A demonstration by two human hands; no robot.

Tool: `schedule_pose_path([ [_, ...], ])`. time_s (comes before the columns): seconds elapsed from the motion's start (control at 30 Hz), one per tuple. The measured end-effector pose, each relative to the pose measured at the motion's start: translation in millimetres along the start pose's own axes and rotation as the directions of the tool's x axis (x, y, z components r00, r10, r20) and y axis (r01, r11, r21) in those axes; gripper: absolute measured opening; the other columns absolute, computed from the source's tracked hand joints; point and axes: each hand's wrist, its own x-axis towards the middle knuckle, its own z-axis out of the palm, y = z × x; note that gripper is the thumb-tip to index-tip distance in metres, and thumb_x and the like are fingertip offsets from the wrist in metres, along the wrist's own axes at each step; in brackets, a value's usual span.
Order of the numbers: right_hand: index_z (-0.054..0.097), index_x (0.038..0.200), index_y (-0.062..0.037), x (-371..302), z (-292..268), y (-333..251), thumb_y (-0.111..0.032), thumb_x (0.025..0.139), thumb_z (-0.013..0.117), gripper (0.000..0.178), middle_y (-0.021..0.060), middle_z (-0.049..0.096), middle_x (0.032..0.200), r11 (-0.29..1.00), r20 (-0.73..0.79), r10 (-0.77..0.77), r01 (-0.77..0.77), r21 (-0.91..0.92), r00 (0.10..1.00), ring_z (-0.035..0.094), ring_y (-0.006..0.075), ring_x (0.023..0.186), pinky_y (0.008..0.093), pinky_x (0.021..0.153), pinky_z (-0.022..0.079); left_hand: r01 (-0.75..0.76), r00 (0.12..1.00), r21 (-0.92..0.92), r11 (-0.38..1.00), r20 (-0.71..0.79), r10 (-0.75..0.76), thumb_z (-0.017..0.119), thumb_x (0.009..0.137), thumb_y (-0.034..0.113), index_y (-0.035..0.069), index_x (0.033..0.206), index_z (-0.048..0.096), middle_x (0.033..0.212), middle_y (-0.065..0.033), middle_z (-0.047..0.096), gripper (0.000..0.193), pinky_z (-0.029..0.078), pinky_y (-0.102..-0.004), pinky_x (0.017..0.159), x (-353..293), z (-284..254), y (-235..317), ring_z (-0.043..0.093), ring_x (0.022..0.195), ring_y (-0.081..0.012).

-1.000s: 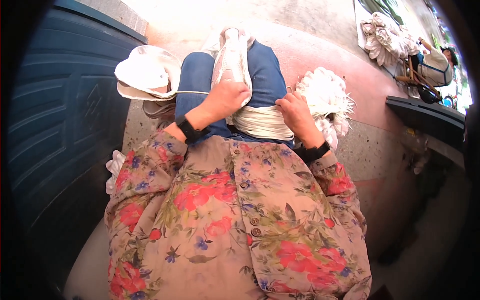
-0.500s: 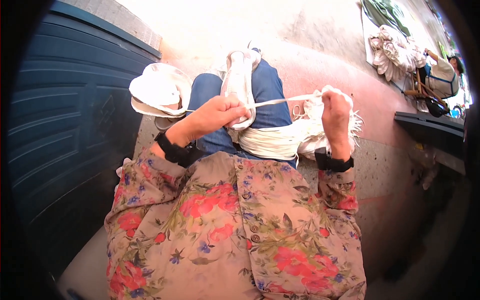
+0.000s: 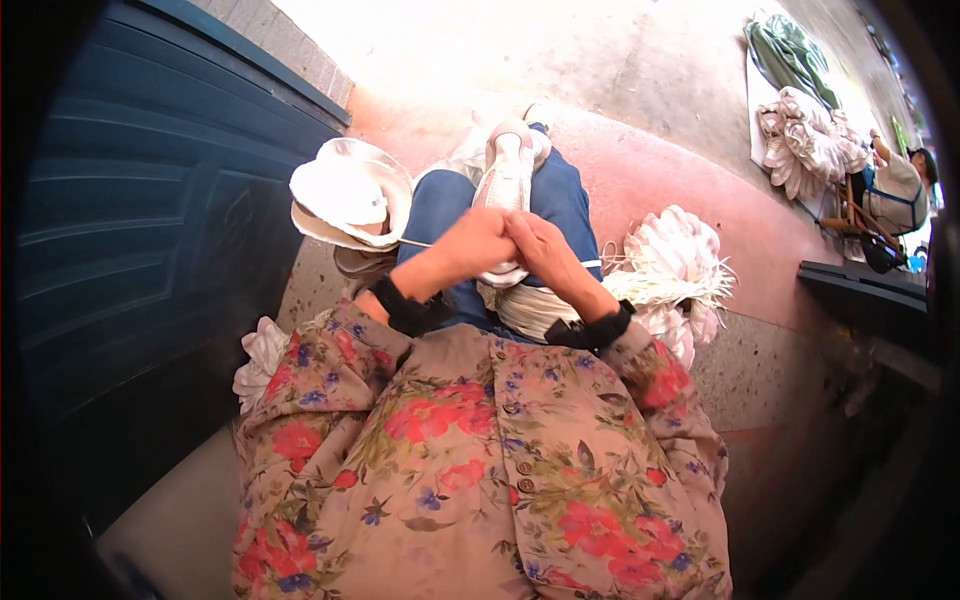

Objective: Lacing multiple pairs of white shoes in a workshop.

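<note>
A pale sneaker [image 3: 506, 180] lies lengthwise on my lap, toe pointing away between my jeans-covered knees. My left hand [image 3: 468, 248] is closed over its near end. My right hand [image 3: 545, 250] meets it there, fingers bent in against the left fingers. The white shoelace between them is mostly hidden by the hands. A thin strand [image 3: 414, 242] runs leftward from my left wrist area. Beneath my right forearm, a thick bundle of white laces [image 3: 535, 312] rests across my lap.
A white sack [image 3: 350, 190] with a rolled rim stands by my left knee, near a dark blue panelled door [image 3: 110, 200]. At my right lies a heap of pale shoes [image 3: 675, 245]. Farther right are more shoes [image 3: 805, 140], a dark ledge [image 3: 865, 305] and a seated person [image 3: 905, 185].
My right hand has come leftward from the shoe heap to my left hand. The lace stretched between them is no longer visible. The view has shifted slightly.
</note>
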Motion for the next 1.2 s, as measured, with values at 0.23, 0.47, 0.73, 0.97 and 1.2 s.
schedule_pose_path([
  [0.23,0.061,0.077,-0.0017,30.3,-36.1,9.0,-0.026,0.085,0.053,0.027,-0.0025,0.051,0.063,0.951,0.006,0.277,-0.275,0.144,0.961,0.043,0.0045,0.055,0.0198,0.048,0.034,-0.024,0.902,0.319,0.947,-0.402,0.158,0.058,0.077,0.017,-0.002,0.085,0.059,0.072,-0.0132,0.061,0.020,0.046,-0.0309,0.061,33.7,-32.3,-26.5,0.059,0.067,-0.0218],
  [0.47,0.059,0.088,0.0015,42.5,-38.2,10.2,-0.025,0.087,0.048,0.028,0.0035,0.052,0.061,0.981,-0.189,0.181,-0.190,-0.027,0.965,0.048,0.0106,0.055,0.0247,0.051,0.038,0.025,0.907,0.625,0.780,-0.342,0.245,0.065,0.069,0.021,0.000,0.077,0.061,0.069,-0.0184,0.059,0.023,0.046,-0.0382,0.060,66.1,-17.2,-39.5,0.059,0.067,-0.0332],
  [0.73,0.060,0.088,0.0005,47.8,-33.7,27.5,-0.021,0.083,0.047,0.026,0.0208,0.059,0.078,0.946,-0.192,-0.062,-0.004,-0.323,0.979,0.058,0.0331,0.074,0.0375,0.067,0.044,0.052,0.889,0.560,0.827,-0.403,0.218,0.066,0.070,0.020,0.000,0.076,0.062,0.070,-0.0188,0.059,0.021,0.047,-0.0367,0.059,68.2,-13.8,-31.4,0.059,0.066,-0.0317],
  [0.97,0.061,0.089,-0.0011,50.6,-28.9,26.9,-0.020,0.081,0.047,0.025,0.0213,0.060,0.082,0.880,-0.297,-0.047,-0.101,-0.465,0.954,0.057,0.0345,0.081,0.0406,0.070,0.044,0.076,0.940,0.431,0.899,-0.332,0.080,0.067,0.068,0.021,-0.002,0.077,0.063,0.070,-0.0172,0.062,0.025,0.048,-0.0323,0.061,68.5,-23.3,-24.5,0.062,0.065,-0.0269],
  [1.2,0.061,0.089,-0.0022,50.2,-29.7,32.1,-0.021,0.081,0.048,0.024,0.0195,0.061,0.086,0.894,-0.303,-0.084,-0.062,-0.443,0.949,0.057,0.0344,0.083,0.0399,0.073,0.044,0.114,0.933,0.528,0.842,-0.348,0.092,0.067,0.067,0.022,-0.002,0.078,0.064,0.070,-0.0168,0.062,0.027,0.048,-0.0312,0.061,71.1,-21.6,-26.8,0.062,0.065,-0.0252],
])
